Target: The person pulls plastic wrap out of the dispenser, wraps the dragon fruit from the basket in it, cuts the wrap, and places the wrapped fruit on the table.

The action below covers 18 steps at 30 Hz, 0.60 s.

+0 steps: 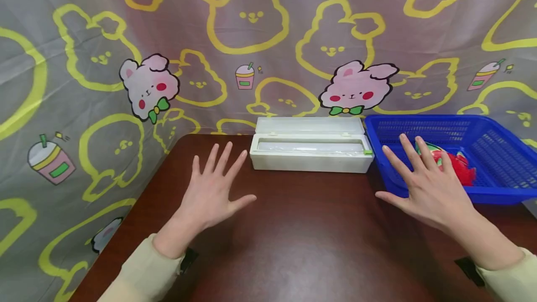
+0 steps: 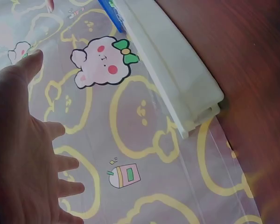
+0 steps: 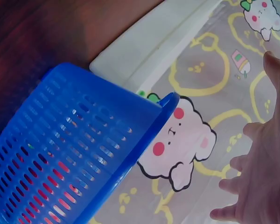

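White plastic: a cling-film dispenser box (image 1: 310, 163) sits at twelve o'clock from the middle of my dark brown table (image 1: 310, 227). Its lid (image 1: 310, 125) is up, but the film (image 1: 310, 147) lies in its trough, not drawn out, so I judge the work barely begun. My left hand (image 1: 209, 197) at ten o'clock and right hand (image 1: 436, 195) towards three are spread wide, holding nothing. At two o'clock, just beside the box, a blue perforated basket (image 1: 503, 193) holds something red (image 1: 463, 171), perhaps packaged; my right hand partly hides it. The basket's rim stands between box and contents. Behind, a rabbit-print curtain (image 1: 168, 27) hangs close.
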Each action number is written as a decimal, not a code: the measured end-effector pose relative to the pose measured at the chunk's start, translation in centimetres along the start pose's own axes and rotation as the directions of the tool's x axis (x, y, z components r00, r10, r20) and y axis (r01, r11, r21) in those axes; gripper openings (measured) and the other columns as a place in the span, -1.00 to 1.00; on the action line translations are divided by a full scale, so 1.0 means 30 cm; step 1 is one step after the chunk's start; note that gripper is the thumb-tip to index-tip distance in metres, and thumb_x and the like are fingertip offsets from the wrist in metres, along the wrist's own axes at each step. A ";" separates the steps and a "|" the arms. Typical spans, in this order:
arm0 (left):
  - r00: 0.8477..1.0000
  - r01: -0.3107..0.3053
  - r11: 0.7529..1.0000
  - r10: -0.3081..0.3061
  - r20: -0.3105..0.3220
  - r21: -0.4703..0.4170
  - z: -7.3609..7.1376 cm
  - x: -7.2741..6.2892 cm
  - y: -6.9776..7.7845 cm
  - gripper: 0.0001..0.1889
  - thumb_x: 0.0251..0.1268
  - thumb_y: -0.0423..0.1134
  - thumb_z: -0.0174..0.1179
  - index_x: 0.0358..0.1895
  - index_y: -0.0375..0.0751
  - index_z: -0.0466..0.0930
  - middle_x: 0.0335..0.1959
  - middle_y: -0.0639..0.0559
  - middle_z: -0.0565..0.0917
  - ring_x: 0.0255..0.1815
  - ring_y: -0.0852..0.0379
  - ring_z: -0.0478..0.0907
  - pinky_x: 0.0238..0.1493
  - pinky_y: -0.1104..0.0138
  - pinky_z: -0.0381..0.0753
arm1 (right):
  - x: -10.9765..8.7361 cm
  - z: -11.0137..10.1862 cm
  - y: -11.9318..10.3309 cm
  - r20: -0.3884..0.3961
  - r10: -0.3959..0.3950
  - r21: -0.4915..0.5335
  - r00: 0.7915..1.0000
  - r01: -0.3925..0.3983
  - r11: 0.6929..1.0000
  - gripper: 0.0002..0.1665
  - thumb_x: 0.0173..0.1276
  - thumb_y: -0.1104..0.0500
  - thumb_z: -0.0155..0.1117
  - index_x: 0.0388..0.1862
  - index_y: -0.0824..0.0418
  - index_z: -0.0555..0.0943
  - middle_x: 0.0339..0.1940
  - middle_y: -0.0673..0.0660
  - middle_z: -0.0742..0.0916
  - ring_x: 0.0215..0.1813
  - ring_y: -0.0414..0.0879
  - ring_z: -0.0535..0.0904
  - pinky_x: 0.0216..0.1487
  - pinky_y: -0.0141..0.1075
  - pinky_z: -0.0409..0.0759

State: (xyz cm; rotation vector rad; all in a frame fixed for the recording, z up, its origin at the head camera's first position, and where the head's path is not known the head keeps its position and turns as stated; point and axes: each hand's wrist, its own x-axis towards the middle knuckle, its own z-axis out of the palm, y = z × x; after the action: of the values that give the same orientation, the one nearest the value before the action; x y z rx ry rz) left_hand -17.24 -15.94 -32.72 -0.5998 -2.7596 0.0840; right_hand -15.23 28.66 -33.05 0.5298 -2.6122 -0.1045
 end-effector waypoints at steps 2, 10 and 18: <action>1.000 0.000 1.000 0.000 -0.001 -0.004 0.002 0.006 -0.007 0.04 0.09 0.54 -0.04 0.58 0.11 -0.11 0.57 -0.15 -0.12 0.53 -0.25 -0.25 0.33 -0.33 -0.24 | 0.011 -0.001 0.007 0.011 0.003 0.007 1.000 -0.003 1.000 0.22 0.06 -0.48 0.23 0.59 -0.03 0.02 0.57 0.30 0.03 0.52 0.32 -0.11 0.28 0.41 -0.09; 0.999 0.017 1.000 -0.016 0.027 -0.020 0.026 0.037 -0.039 0.05 0.10 0.55 -0.05 0.58 0.09 -0.12 0.57 -0.17 -0.12 0.53 -0.26 -0.25 0.32 -0.35 -0.23 | 0.058 0.005 0.055 0.051 0.033 0.017 0.998 -0.033 0.999 0.23 0.09 -0.48 0.22 0.60 -0.04 -0.06 0.57 0.31 0.02 0.52 0.32 -0.12 0.22 0.45 -0.02; 0.999 0.022 1.000 -0.022 0.024 -0.020 0.037 0.079 -0.073 0.06 0.09 0.56 -0.06 0.58 0.11 -0.17 0.58 -0.16 -0.15 0.53 -0.25 -0.27 0.31 -0.36 -0.22 | 0.113 0.005 0.083 0.091 0.013 0.033 0.996 -0.016 0.999 0.20 0.13 -0.47 0.19 0.60 -0.02 -0.03 0.58 0.29 0.00 0.54 0.28 -0.20 0.27 0.43 -0.05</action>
State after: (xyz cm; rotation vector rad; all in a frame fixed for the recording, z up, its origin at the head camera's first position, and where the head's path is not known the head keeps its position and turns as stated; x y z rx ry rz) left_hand -20.49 -16.96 -32.82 -0.5768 -2.7925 0.0586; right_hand -18.93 29.65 -31.31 0.5295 -2.7101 -0.0815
